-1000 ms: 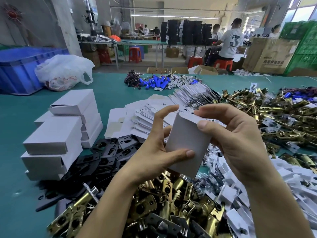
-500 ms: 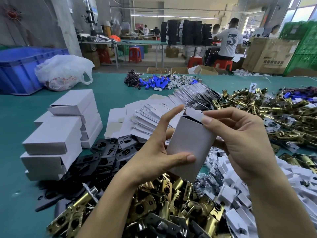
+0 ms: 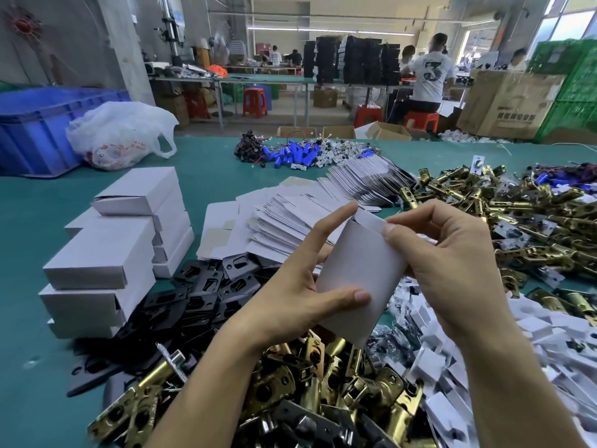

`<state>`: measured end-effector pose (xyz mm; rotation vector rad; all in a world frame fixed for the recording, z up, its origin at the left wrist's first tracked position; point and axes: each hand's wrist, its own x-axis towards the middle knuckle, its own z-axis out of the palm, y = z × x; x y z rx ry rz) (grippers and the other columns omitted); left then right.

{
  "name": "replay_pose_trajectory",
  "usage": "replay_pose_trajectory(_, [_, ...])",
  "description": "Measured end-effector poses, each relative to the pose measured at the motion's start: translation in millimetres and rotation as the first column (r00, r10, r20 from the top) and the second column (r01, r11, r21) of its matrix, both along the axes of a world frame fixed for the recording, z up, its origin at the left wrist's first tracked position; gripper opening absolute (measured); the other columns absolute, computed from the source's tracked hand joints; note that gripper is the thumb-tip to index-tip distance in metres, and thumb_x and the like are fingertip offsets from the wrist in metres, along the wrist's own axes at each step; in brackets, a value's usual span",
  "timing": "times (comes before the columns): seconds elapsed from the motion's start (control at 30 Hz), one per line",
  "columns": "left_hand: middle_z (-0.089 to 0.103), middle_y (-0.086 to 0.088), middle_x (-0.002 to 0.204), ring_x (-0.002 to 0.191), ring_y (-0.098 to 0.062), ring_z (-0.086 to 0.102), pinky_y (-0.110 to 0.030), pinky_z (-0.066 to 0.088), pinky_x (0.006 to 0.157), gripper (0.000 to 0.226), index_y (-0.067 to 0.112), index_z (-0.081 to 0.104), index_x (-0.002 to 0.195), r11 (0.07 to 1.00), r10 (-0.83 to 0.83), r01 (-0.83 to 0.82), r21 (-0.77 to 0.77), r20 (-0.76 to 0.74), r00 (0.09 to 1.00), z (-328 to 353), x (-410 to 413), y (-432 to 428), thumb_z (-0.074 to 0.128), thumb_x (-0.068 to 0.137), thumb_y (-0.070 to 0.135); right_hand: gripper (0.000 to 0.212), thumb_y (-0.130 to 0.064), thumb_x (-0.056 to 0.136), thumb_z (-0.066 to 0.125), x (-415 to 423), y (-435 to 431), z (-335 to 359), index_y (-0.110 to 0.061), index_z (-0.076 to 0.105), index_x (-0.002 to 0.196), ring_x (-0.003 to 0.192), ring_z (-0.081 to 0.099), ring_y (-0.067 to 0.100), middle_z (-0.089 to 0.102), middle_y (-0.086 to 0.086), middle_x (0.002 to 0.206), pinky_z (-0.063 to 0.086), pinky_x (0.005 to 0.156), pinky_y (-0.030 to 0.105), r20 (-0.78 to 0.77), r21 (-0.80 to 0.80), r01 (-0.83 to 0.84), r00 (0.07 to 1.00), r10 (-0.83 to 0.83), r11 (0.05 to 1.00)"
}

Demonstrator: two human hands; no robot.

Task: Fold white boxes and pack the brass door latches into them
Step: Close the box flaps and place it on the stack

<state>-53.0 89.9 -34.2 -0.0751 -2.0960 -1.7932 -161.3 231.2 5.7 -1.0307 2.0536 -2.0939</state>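
Since a second ago our right hand has been drawing back off the top of the white box. The end flap it was covering is now standing free above the mouth.

The green table is carrying everything. Brass door latches are sprawling across its right side, and a second heap is lying right under our wrists, probably so that the next one is within easy reach. Folded boxes are stacking up at the left, well apart from the loose metal. Flat box blanks are fanning out just behind our hands. Black plates are filling the ground between the stack and the near heap, and white card pieces are crowding the space below our right forearm.

We are holding the white box upright, slightly tilted, above the near heap and touching nothing but our hands. Our left hand is gripping it, with the thumb lying across the front face and the forefinger running up the left edge, which seems to be bracing the walls. Our right hand's curled fingers are pressing at the flap's fold, and its thumb is hidden behind the card. We judge we are creasing the flap to tuck it in.

We cannot tell whether a latch is already inside. Nothing is blocking the flap, though the black plates are lying between us and the stack.
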Motion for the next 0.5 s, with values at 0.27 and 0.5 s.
replay_pose_trajectory(0.27, [0.066,-0.009,0.121,0.093,-0.007,0.070,-0.020,0.056,0.072,0.089,0.069,0.034,0.139,0.999,0.025,-0.025,-0.045,0.014,1.000,-1.8,-0.6,-0.9,0.081,0.085,0.017,0.021,-0.001,0.085,0.065,-1.5,0.7,-0.5,-0.018,0.064,0.072,0.065,0.059,0.003,0.069,-0.002,0.077,0.048,0.056,0.022,-0.082,0.083,0.026,0.996,-0.019,0.996])
replay_pose_trajectory(0.5, [0.063,-0.002,0.131,0.108,-0.019,0.065,-0.024,0.056,0.078,0.085,0.068,0.039,0.137,0.998,0.019,-0.016,-0.066,0.041,0.999,-2.6,-1.9,-1.3,0.081,0.081,0.020,0.017,-0.020,0.082,0.078,-4.0,5.2,1.1,-0.016,0.065,0.072,0.069,0.063,0.006,0.068,-0.001,0.075,0.050,0.059,0.023,-0.106,0.129,0.014,0.994,0.000,0.991])
